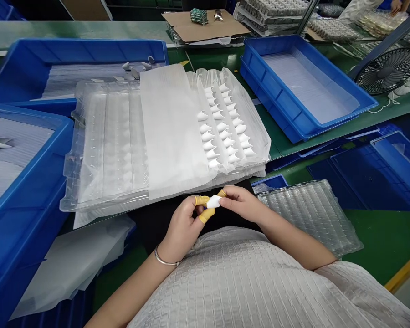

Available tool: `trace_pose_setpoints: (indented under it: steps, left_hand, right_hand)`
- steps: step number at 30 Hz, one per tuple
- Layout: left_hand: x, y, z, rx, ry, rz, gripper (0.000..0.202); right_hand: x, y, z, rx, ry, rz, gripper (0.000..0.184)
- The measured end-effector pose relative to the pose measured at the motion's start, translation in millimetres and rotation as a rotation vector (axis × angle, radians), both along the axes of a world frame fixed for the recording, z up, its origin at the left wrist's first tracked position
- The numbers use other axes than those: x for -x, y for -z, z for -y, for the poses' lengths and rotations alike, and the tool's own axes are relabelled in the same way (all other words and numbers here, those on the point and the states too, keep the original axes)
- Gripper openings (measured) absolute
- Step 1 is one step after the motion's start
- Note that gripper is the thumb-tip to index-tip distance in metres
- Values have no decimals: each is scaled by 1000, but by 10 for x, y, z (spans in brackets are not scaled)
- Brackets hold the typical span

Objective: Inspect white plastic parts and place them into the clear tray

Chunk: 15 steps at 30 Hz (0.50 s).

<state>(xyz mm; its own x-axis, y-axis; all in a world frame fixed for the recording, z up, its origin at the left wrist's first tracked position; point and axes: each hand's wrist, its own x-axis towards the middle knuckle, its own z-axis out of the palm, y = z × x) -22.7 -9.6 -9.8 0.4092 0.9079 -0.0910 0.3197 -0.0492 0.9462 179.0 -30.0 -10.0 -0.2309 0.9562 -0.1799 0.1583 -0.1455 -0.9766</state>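
Note:
Close to my body, a small white tube-like piece [213, 201] with a slanted end is pinched between both hands. My left hand [187, 217] grips its left end with fingers in yellow finger cots. On the other end, my right hand [241, 202] closes its fingertips, one of them in a yellow cot. Beyond the hands lies a clear plastic tray [70, 175]. Rows of similar white pieces [222, 125] stand in its right part, on thin white paper. A white sheet [171, 132] covers the middle.
Blue bins [89, 48] with layered white sheets stand at the left. More blue bins [276, 77] sit at the right, near a black fan [389, 70]. An empty-looking ridged clear tray [310, 214] lies lower right. Cardboard [205, 29] is at the back; a person's hand [395, 6] shows top right.

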Motion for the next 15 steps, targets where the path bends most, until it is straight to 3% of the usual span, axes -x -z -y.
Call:
trace_pose_setpoints:
  steps: [5, 8, 15]
  left_hand:
    - [-3, 22, -1, 166, -48, 97, 22]
    - [-11, 28, 6, 182, -50, 123, 21]
    - [23, 58, 7, -35, 28, 17, 12]
  right_hand:
    - [-43, -76, 50, -291, -13, 236, 25]
    - [-64, -84, 63, -386, -20, 315, 30]
    - [-29, 47, 4, 5, -4, 25, 49]
